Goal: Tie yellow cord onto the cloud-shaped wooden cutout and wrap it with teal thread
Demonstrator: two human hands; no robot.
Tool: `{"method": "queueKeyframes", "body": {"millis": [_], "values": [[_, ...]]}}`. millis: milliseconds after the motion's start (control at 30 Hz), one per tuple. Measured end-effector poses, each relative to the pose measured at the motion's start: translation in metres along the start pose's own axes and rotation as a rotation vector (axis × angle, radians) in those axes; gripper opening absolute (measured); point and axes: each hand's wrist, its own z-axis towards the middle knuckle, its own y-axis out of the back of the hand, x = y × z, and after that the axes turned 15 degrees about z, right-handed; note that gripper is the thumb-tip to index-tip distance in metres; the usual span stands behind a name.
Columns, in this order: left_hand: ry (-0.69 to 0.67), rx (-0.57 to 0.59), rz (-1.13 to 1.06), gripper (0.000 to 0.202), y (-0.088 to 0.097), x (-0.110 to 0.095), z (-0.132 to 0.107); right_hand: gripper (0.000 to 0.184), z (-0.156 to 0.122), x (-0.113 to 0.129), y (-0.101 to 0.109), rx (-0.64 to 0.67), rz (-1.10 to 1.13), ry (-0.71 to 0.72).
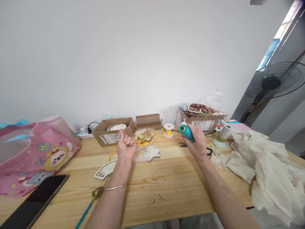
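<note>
My right hand point(196, 141) is wrapped round a teal thread spool point(187, 133), its hollow end tilted toward the upper left. Raised over the table, my left hand point(126, 145) has its fingers curled in and the thumb up; anything pinched there is too fine to make out. Between the hands lie a flower-shaped wooden piece point(152, 152) and a clear bag point(144, 136) of yellow cords. Partly behind my left forearm rest a fan-shaped wooden piece point(105, 170) and a brass bell point(97, 192) with a teal tassel point(84, 215).
An open cardboard box point(111, 138) and a fuller box point(202, 123) stand along the wall. Beside them are a yellow thread reel point(168, 131) and a white spool point(222, 136). Cream cloth point(262, 165) covers the right side; a pink bag point(45, 156) and a phone point(35, 202) are left.
</note>
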Motion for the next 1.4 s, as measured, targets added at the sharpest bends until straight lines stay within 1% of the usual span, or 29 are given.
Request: {"method": "queueKeyframes", "body": {"millis": [100, 133, 200, 233, 300, 333, 367, 400, 433, 467, 500, 600, 700, 767, 833, 900, 967, 1067, 1233, 1400], "values": [[-0.039, -0.028, 0.145, 0.017, 0.000, 0.002, 0.000, 0.049, 0.000, 0.000, 0.000, 0.014, -0.006, 0.032], [-0.055, -0.033, 0.240, 0.015, 0.000, 0.004, 0.000, 0.049, 0.001, 0.000, 0.000, 0.012, -0.004, 0.038], [-0.110, -0.058, 0.513, 0.012, 0.001, 0.009, 0.000, 0.049, 0.001, 0.000, -0.001, 0.008, 0.006, 0.050], [-0.165, -0.082, 0.670, 0.011, 0.001, 0.012, 0.000, 0.048, 0.001, 0.001, -0.001, 0.013, 0.010, 0.055], [-0.336, -0.127, 0.950, 0.012, -0.001, 0.019, -0.003, 0.047, 0.002, 0.002, -0.001, 0.027, 0.019, 0.059], [-0.428, -0.121, 1.052, 0.015, -0.003, 0.022, -0.005, 0.046, 0.002, 0.004, -0.002, 0.037, 0.025, 0.060], [-0.505, -0.092, 1.119, 0.018, -0.006, 0.026, -0.008, 0.046, 0.001, 0.005, -0.002, 0.048, 0.032, 0.062], [-0.545, -0.033, 1.156, 0.021, -0.010, 0.031, -0.012, 0.046, 0.001, 0.007, -0.003, 0.061, 0.041, 0.069], [-0.539, 0.050, 1.167, 0.024, -0.014, 0.036, -0.017, 0.046, 0.001, 0.009, -0.004, 0.077, 0.053, 0.081], [-0.497, 0.132, 1.144, 0.025, -0.018, 0.042, -0.022, 0.046, 0.000, 0.011, -0.006, 0.097, 0.067, 0.098], [-0.422, 0.208, 1.090, 0.027, -0.021, 0.048, -0.028, 0.046, -0.001, 0.013, -0.008, 0.123, 0.083, 0.118], [-0.124, 0.372, 0.850, 0.034, -0.027, 0.069, -0.042, 0.046, -0.004, 0.021, -0.014, 0.219, 0.139, 0.183], [0.112, 0.469, 0.711, 0.033, -0.027, 0.084, -0.048, 0.045, -0.006, 0.025, -0.019, 0.287, 0.182, 0.227], [0.204, 0.498, 0.698, 0.033, -0.025, 0.086, -0.049, 0.044, -0.006, 0.026, -0.020, 0.299, 0.194, 0.238], [0.275, 0.511, 0.761, 0.035, -0.024, 0.083, -0.048, 0.042, -0.006, 0.025, -0.019, 0.305, 0.199, 0.240], [0.315, 0.525, 0.855, 0.036, -0.023, 0.077, -0.046, 0.041, -0.006, 0.025, -0.019, 0.323, 0.206, 0.238], [0.329, 0.562, 0.917, 0.034, -0.023, 0.071, -0.046, 0.041, -0.006, 0.026, -0.018, 0.345, 0.216, 0.236], [0.312, 0.578, 0.906, 0.031, -0.022, 0.067, -0.044, 0.041, -0.006, 0.028, -0.018, 0.370, 0.226, 0.230], [0.299, 0.453, 0.718, 0.028, -0.020, 0.061, -0.038, 0.039, -0.005, 0.025, -0.017, 0.406, 0.167, 0.228], [0.194, 0.324, 0.445, 0.019, -0.019, 0.045, -0.028, 0.042, -0.001, 0.014, -0.013, 0.537, 0.043, 0.173]]}}
